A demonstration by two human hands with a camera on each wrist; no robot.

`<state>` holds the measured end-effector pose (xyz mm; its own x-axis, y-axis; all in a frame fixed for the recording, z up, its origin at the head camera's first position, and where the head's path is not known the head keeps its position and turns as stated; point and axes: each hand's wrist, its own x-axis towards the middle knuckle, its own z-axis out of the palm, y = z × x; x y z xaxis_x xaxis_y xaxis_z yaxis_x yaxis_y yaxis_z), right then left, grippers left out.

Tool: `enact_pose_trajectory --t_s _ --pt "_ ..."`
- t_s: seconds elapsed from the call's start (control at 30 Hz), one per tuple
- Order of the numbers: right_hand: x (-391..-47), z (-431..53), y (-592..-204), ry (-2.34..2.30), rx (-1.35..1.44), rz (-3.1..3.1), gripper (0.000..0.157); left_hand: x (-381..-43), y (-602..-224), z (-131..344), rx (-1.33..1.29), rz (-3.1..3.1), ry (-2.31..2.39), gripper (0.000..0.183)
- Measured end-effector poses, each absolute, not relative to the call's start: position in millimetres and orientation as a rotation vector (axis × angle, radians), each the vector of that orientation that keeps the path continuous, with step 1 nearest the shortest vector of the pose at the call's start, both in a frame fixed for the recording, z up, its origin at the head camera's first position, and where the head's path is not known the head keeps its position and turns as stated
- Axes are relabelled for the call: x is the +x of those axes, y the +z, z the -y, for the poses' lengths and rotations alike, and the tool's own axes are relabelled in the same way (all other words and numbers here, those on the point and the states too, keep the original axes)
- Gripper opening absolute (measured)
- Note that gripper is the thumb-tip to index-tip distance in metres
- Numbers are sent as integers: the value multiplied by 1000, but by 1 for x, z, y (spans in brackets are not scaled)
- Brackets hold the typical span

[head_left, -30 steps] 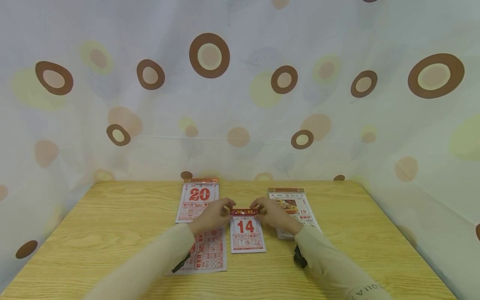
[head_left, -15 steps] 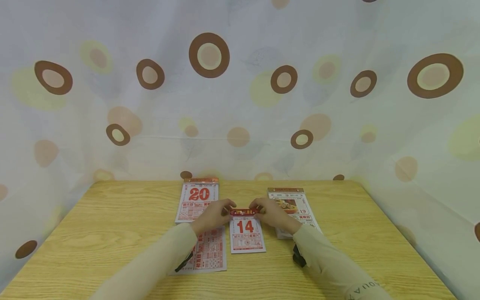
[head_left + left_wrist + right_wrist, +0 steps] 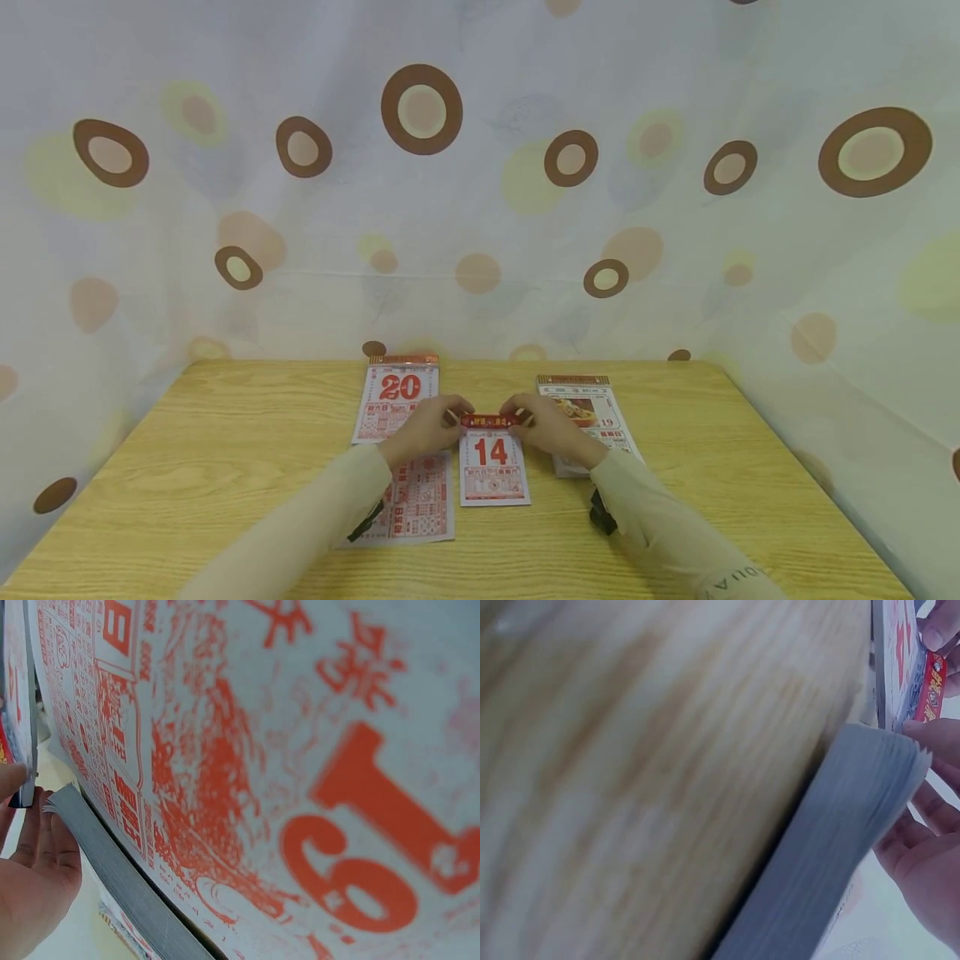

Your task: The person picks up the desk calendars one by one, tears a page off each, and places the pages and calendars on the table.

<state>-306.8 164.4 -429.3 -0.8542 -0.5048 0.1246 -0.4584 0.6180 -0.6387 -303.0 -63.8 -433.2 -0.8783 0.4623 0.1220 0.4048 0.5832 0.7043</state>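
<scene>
A small tear-off calendar (image 3: pixel 492 479) with a red 14 and a red-gold header strip (image 3: pixel 490 421) lies in the middle of the table. My left hand (image 3: pixel 423 429) pinches the left end of that strip between thumb and fingers. At the strip's right end, my right hand (image 3: pixel 553 429) pinches it the same way. The left wrist view has the left thumb and fingers at the calendar's edge, beside a large sheet with a red 19 (image 3: pixel 352 892). In the right wrist view the red header (image 3: pixel 931 686) sits between both hands' fingers.
Left of the small calendar lies a larger calendar (image 3: pixel 401 387) showing 20, with another printed sheet (image 3: pixel 423 504) below it, partly under my left arm. A thick calendar with a food picture (image 3: pixel 577 410) lies to the right. A patterned curtain (image 3: pixel 480 208) hangs behind the wooden table (image 3: pixel 225 467).
The header strip has tipped slightly, so its gold lettering shows more clearly and it sits a touch higher. Both hands keep their grip in nearly the same place.
</scene>
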Motion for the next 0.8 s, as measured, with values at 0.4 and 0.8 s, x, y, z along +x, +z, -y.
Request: enact_pose_trajectory --t_s 0.4,0.8 --pt "-305 -171 -421 -1055 -923 -2798 24 -295 -422 68 730 -2582 1379 32" --pt "-300 -175 -405 -1164 -1020 -2762 24 -294 -410 72 701 -2392 1582 32"
